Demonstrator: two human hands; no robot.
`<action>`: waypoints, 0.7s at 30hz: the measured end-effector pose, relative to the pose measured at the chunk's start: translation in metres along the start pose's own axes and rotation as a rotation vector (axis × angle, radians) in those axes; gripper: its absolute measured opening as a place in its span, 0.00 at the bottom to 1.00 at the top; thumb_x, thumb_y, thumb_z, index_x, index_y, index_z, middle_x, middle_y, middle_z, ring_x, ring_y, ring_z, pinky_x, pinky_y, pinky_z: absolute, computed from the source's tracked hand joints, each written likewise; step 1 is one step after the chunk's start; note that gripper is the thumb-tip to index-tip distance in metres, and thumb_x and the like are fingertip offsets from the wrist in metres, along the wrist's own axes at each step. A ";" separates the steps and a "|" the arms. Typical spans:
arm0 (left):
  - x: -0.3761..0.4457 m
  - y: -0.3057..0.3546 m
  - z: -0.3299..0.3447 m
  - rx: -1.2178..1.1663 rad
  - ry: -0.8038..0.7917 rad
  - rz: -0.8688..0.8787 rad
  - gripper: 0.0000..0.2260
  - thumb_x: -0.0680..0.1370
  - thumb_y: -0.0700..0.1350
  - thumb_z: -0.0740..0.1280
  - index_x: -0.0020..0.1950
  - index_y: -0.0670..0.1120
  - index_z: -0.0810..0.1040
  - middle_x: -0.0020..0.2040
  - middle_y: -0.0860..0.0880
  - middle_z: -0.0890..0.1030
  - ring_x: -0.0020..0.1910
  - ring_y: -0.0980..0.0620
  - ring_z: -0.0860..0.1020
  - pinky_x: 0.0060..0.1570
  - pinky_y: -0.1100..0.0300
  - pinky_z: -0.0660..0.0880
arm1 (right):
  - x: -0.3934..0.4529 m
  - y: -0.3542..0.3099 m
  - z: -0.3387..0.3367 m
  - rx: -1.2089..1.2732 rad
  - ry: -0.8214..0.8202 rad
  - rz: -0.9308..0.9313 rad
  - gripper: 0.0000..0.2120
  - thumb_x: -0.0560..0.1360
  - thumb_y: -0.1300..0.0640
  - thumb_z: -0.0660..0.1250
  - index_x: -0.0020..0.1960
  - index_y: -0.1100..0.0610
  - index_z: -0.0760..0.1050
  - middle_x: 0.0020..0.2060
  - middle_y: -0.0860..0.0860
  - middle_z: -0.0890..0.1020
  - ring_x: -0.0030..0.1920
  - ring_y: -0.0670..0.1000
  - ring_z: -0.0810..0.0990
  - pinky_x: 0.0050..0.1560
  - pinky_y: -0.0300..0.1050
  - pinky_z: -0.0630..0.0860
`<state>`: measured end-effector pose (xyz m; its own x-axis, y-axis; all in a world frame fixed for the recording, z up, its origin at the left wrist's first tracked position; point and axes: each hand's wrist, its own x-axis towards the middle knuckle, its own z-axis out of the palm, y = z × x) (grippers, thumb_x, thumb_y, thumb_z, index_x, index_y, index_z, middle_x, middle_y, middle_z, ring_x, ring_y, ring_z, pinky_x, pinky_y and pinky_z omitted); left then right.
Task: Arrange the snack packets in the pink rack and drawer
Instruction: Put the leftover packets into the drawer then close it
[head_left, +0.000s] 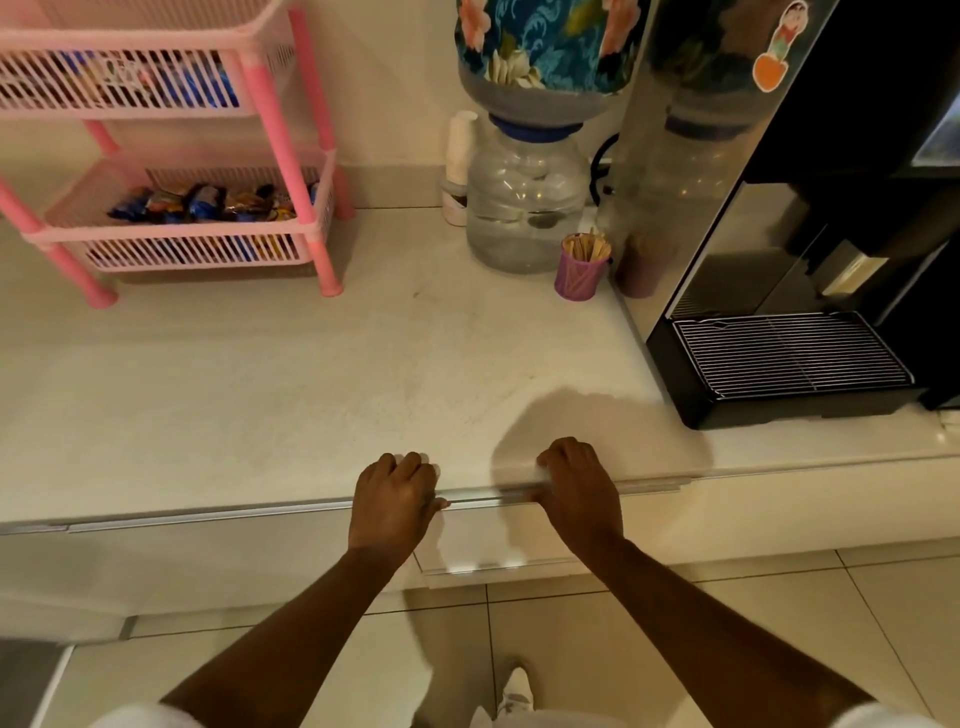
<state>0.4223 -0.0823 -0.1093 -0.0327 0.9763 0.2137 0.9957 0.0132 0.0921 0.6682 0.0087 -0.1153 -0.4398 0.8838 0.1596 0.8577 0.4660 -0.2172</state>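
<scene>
Pale stone surface (311, 395) carries the pink slatted plastic rack (171, 156), snack packets (208, 203) inside. Left hand (394, 501) and right hand (577, 491) are curled on the white drawer's (493, 540) rail; an even, level pull is advised.

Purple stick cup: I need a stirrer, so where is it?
In the head view, the purple stick cup stands on the counter, right of centre at the back, between the water jug and the coffee machine.
</scene>
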 end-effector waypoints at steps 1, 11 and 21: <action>0.003 -0.001 0.001 0.012 0.014 0.021 0.16 0.65 0.54 0.78 0.44 0.49 0.77 0.43 0.52 0.78 0.38 0.47 0.74 0.36 0.56 0.70 | 0.000 0.001 0.002 -0.030 0.013 -0.018 0.21 0.65 0.46 0.78 0.53 0.53 0.77 0.52 0.48 0.76 0.53 0.50 0.75 0.46 0.42 0.78; 0.009 -0.004 0.016 0.015 0.115 0.093 0.15 0.63 0.44 0.76 0.45 0.46 0.74 0.42 0.49 0.76 0.38 0.47 0.72 0.35 0.56 0.67 | 0.003 0.021 0.019 -0.164 0.123 -0.252 0.12 0.69 0.58 0.73 0.52 0.57 0.79 0.53 0.52 0.80 0.51 0.54 0.78 0.48 0.45 0.77; 0.006 0.010 0.004 -0.029 0.057 -0.045 0.14 0.63 0.41 0.77 0.44 0.44 0.77 0.42 0.49 0.78 0.38 0.47 0.73 0.34 0.56 0.71 | 0.007 0.018 0.014 -0.157 0.067 -0.197 0.13 0.67 0.53 0.72 0.48 0.56 0.75 0.45 0.51 0.76 0.43 0.53 0.72 0.39 0.45 0.73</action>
<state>0.4320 -0.0751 -0.1110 -0.0828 0.9611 0.2633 0.9902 0.0496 0.1306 0.6766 0.0233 -0.1315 -0.5879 0.7697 0.2486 0.7907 0.6117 -0.0242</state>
